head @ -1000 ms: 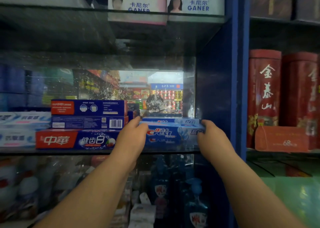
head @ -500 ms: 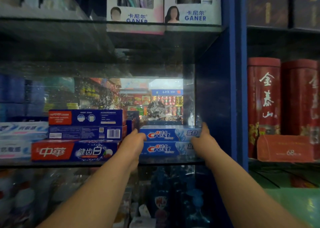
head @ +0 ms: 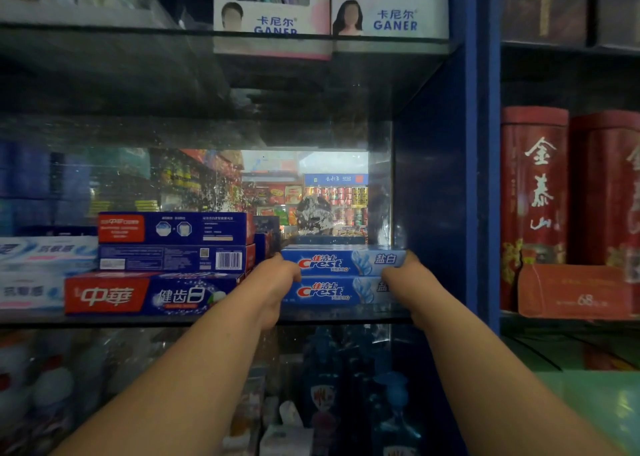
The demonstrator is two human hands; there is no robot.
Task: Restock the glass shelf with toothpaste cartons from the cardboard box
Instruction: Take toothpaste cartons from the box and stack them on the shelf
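my left hand (head: 277, 282): fingers curled round left ends | Crest cartons (head: 341, 261): askew a second ago, now squared two-high on glass shelf (head: 207, 318), labels out | my right hand (head: 405, 279): pinching right ends | I judge this pair placed; release next

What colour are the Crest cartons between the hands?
Crest cartons: blue, with red and white lettering; head view.
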